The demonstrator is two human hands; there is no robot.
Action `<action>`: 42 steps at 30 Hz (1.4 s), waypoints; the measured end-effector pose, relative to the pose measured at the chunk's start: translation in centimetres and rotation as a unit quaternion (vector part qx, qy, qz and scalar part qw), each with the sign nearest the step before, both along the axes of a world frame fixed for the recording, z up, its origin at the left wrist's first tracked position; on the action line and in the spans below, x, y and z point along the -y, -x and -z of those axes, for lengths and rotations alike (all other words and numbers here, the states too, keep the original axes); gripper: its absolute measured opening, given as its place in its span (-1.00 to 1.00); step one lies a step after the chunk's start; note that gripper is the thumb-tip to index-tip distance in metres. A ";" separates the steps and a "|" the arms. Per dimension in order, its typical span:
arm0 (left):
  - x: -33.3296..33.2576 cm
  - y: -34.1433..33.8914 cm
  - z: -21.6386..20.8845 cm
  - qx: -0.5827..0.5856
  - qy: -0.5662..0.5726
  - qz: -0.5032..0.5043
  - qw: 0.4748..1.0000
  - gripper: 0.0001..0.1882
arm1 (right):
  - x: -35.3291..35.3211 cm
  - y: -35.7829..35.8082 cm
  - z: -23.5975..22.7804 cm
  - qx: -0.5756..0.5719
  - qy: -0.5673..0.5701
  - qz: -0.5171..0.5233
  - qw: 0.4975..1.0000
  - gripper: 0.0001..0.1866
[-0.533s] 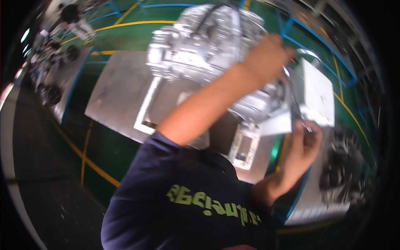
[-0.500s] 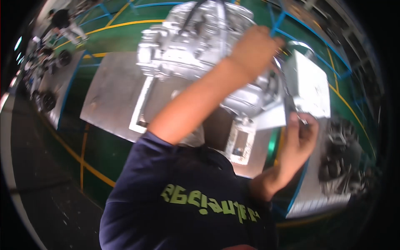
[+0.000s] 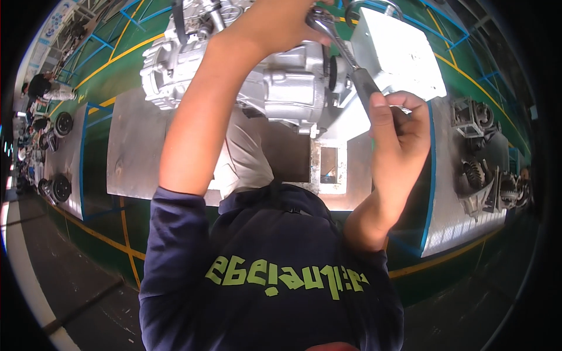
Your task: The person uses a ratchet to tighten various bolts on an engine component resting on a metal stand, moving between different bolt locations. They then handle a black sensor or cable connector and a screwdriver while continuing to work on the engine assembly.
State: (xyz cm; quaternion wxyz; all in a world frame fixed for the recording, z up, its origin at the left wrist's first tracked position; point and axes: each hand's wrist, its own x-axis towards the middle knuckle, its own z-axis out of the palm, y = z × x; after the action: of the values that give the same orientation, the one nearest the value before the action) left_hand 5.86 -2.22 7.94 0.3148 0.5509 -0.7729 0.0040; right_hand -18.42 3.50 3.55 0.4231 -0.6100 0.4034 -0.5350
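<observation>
In the head view, the right arm is sharply bent: its forearm rises from an elbow close to the body, and the right hand [image 3: 403, 126] is tilted inward, thumb laid along the tool and the other fingers curled in behind it. That grip is closed on the rear end of a ratchet wrench [image 3: 364, 83]. The wrench runs away from this grip, up and to the left, with its dark handle nearest the thumb and its bright shank and head at the far end.

The left arm stretches long and almost straight, leaning forward and across to the right, with the wrist bent over at the top. The left hand [image 3: 284, 24] is at the wrench's head, thumb side toward the tool; its fingers are partly cut off by the upper edge, so whether they clamp the head or only rest against it cannot be told.

A silver metal housing [image 3: 293, 85] lies directly under the left hand and forearm, to the left of the right-hand grip. Beyond the right grip, just past the wrench, stands a white box [image 3: 398, 52]. Nearer the body than the wrench, left of the right wrist, a pale frame [image 3: 316, 169] rests on the metal table [image 3: 137, 152].
</observation>
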 end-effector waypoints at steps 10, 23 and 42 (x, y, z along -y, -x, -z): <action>-2.4 2.3 -1.0 -0.059 0.003 0.015 0.998 -0.54 | 0.1 0.1 0.4 0.005 0.019 -0.001 1.000 -0.75; -2.1 1.3 -0.9 -0.057 -0.019 0.059 0.996 -0.63 | 0.4 0.1 -0.6 -0.014 0.014 0.001 1.000 -0.76; -1.0 1.3 3.2 -0.113 0.095 -0.012 0.989 -0.54 | 11.8 2.3 -4.1 -0.191 0.159 -0.044 0.968 -0.59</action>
State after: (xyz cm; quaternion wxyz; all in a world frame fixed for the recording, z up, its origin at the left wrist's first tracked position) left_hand 4.59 -1.24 4.70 0.4513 0.5247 -0.7216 0.0191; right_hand -20.72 -8.27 7.69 0.2589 -0.7772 0.3593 -0.4471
